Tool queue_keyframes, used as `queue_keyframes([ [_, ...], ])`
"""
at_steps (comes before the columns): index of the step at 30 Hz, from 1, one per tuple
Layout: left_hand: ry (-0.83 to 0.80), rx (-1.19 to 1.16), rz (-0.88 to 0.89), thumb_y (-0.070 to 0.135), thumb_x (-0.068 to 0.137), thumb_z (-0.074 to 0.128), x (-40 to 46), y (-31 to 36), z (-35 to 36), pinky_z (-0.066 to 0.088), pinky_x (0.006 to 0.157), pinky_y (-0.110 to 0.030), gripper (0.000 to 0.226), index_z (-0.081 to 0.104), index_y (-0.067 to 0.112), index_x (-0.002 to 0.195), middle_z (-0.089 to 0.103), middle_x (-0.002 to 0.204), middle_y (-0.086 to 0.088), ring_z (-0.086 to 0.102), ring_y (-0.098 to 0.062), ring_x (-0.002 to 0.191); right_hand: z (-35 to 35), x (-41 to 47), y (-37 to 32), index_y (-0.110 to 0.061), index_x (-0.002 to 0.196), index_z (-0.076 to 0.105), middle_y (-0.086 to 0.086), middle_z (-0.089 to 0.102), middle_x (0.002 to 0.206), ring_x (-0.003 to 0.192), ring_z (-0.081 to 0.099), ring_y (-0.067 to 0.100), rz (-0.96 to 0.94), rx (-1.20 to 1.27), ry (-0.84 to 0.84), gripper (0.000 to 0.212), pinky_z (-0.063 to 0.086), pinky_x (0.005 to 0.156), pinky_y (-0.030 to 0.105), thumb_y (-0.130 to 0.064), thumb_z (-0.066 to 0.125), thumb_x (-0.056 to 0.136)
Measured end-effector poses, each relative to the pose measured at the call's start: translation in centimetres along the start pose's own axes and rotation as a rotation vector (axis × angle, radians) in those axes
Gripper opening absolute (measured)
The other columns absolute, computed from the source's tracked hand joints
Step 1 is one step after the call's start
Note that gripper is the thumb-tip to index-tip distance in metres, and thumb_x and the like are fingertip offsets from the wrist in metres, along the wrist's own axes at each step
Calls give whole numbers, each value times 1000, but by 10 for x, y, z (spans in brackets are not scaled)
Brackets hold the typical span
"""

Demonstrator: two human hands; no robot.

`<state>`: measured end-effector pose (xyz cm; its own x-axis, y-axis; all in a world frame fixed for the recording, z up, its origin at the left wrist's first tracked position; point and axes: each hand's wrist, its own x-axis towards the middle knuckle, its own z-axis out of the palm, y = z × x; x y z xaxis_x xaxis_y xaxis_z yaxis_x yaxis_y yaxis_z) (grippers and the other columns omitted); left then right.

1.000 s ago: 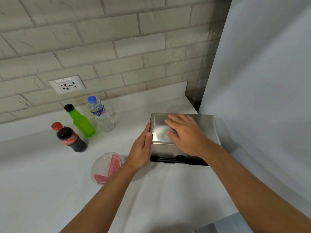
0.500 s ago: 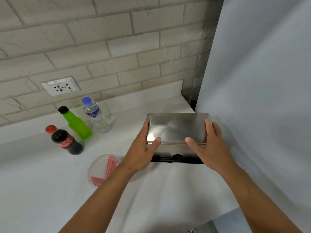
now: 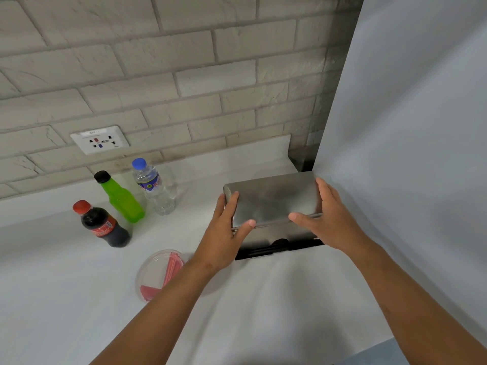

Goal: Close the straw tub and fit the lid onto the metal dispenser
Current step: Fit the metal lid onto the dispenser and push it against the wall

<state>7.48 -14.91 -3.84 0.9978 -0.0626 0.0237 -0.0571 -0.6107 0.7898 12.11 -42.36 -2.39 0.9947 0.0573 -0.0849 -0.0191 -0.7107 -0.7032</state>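
Both hands (image 3: 224,233) (image 3: 330,219) clasp the boxy brushed-steel lid (image 3: 274,200).

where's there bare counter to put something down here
Widest free patch: the near counter, left of the straw tub and in front of the cola bottle. Another strip lies between the water bottle and the metal dispenser. Crowded: the dispenser end by the grey panel, with the left hand and right hand on the lid.
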Motion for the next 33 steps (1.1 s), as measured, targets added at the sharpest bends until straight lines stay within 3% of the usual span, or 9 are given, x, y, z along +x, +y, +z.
queue_keyframes([
  [4,39,-57,-23,52,100,61,16,-2,-2,26,128,-41,87,9,31,166,11,176,3,1,-10,161,-1,27,-4,-37,161,7,-5,24,168,147,41,27,-36,14,-21,137,48,111,51,-97,61,50],
  [8,57,-84,-38,51,100,61,35,-7,-4,33,125,-47,88,9,26,167,11,176,0,6,-17,162,0,51,-7,-34,163,4,-3,16,173,154,31,29,-70,-4,-41,136,39,116,48,-95,61,55],
  [21,84,-36,-73,53,101,59,96,-13,-12,21,130,-42,88,10,22,167,19,174,-3,12,-20,162,-2,122,-16,-32,164,5,3,16,174,157,26,30,-77,-5,-73,140,30,121,50,-96,64,53],
  [33,64,-67,-152,53,100,60,136,-8,-16,30,126,-45,88,9,30,167,22,174,-3,25,-25,159,-10,168,-21,-31,163,13,2,29,169,152,35,27,-123,40,-116,127,30,110,32,-82,75,64],
])
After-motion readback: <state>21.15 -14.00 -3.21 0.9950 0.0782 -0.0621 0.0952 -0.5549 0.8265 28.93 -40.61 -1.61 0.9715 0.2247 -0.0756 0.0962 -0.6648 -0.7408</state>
